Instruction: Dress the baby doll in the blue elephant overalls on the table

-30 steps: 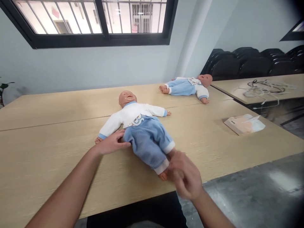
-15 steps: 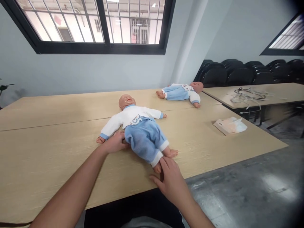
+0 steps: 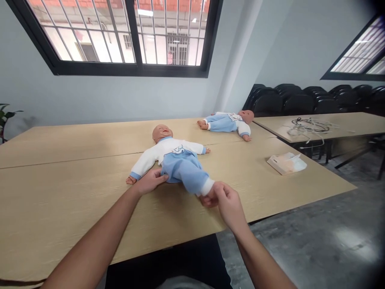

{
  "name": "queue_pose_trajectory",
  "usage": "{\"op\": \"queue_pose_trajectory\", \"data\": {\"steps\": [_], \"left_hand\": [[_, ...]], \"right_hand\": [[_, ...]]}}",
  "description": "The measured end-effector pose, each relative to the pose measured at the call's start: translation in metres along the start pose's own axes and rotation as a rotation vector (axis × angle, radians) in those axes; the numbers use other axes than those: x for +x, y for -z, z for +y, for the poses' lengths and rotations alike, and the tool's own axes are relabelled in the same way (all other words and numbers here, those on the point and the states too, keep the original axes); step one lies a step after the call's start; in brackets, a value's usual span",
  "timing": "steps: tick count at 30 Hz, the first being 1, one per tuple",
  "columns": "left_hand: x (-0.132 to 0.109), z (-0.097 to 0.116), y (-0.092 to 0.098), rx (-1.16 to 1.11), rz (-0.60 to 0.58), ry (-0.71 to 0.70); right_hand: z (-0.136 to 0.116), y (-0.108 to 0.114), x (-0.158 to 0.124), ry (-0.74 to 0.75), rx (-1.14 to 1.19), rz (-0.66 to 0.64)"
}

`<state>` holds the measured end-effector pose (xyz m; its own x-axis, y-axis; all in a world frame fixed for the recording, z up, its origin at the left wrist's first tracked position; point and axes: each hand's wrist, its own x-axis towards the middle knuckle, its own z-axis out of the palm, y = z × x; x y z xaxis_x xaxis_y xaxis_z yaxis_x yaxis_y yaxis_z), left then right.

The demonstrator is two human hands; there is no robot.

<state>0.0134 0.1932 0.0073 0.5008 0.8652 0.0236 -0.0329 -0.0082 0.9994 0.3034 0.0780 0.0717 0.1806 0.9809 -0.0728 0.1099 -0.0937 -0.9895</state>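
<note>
- The doll (image 3: 177,162) lies on its back on the pale wooden table (image 3: 75,192), not far from the front edge. Its head (image 3: 162,131) points away, to the side of the window (image 3: 173,71), and both arms are spread out.
- It wears a white shirt (image 3: 147,159) with blue cuffs, and blue trousers (image 3: 185,168) with white cuffs.
- The left hand (image 3: 152,180) rests at the hip of the doll, on the side nearer to the left arm of the person. It is half open, with the thumb over the blue cloth; the tips of the other fingers are hidden, so I cannot tell if it grips the cloth.
- The right hand (image 3: 227,200) is closed at the end of one leg, with the thumb and the fingers bent around the foot. The two feet overlap here and are a little blurred.
- A second doll (image 3: 224,121), in similar clothes, lies on its back farther away, near the wall (image 3: 120,96) and well apart from both hands.
- To the right on the same table is a tissue pack (image 3: 285,163), with a white sheet standing out.
- Tangled cables (image 3: 313,126) lie on another table (image 3: 355,124), and behind it are stacked black chairs (image 3: 294,100).
</note>
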Motion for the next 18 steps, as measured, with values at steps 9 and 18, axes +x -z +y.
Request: {"op": "queue_pose_trajectory", "data": {"steps": [9,18], "left_hand": [[0.002,0.000,-0.003,-0.022,0.150,-0.127],[0.003,0.012,0.006,0.473,0.156,0.004]], "right_hand": [[-0.013,0.017,0.031,-0.022,0.102,-0.009],[-0.033,0.033,0.038,0.044,0.006,-0.021]]}}
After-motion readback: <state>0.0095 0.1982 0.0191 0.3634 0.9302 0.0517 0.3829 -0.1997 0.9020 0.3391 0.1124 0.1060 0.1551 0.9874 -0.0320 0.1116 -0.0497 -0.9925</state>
